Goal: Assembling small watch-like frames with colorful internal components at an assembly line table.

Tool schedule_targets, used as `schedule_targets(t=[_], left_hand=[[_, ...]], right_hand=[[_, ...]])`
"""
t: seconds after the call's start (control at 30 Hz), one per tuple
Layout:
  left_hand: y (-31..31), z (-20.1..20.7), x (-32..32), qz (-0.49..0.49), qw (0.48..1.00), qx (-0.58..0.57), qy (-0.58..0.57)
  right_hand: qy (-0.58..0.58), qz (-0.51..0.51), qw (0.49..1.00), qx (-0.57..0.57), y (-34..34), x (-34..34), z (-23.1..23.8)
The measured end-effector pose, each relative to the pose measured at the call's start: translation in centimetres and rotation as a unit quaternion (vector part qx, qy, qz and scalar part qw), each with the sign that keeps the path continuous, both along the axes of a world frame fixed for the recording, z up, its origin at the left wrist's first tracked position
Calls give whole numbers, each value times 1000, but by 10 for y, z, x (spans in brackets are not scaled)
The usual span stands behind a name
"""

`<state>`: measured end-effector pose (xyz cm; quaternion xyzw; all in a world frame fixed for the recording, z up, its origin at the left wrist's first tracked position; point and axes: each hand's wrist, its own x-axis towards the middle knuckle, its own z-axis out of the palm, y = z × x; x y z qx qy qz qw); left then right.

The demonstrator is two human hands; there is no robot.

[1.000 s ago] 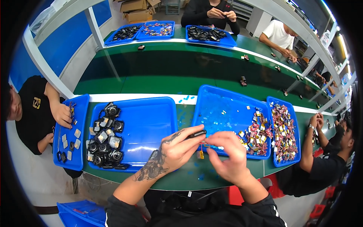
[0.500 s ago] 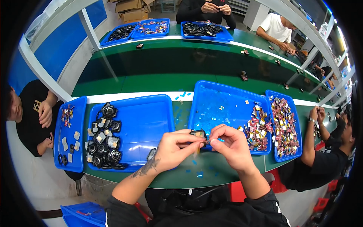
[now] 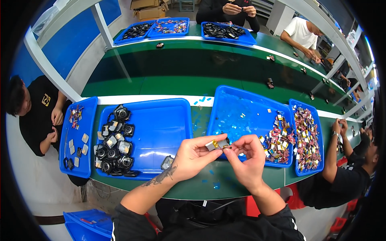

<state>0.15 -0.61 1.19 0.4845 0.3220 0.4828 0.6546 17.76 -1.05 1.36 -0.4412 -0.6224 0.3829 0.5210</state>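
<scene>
Above the table's front edge, both my hands meet on a small black watch case (image 3: 226,141). A silvery block with yellow tape (image 3: 212,145), like a small battery, shows at its left side. My left hand (image 3: 196,156) pinches the case between thumb and fingers. My right hand (image 3: 248,158) has thumb and forefinger closed at the case's right edge; fingers partly hide it. Left of my hands, a blue tray (image 3: 161,120) bears several black watch cases (image 3: 113,141), with a single one (image 3: 167,162) beside my left wrist.
A blue tray (image 3: 237,96) beyond my hands bears blue film scraps and small battery parts (image 3: 278,138). A narrower tray (image 3: 318,164) of such parts stands to its right. Another tray (image 3: 83,170) lies far left. Co-workers sit left, right and across the green table (image 3: 193,185).
The watch case has been turned in my hands, and the silvery block now shows at its left. My right fingers have come closer against it. The whole view has shifted slightly.
</scene>
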Motion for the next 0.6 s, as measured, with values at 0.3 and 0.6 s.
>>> schedule_targets(t=[0.3,0.6], left_hand=[[-1,-2,6,42,998,40,12],[-9,15,-17,88,981,72,154]], right_hand=[[-30,-17,999,8,2,0,-3],[-124,55,990,-24,30,-8,13]])
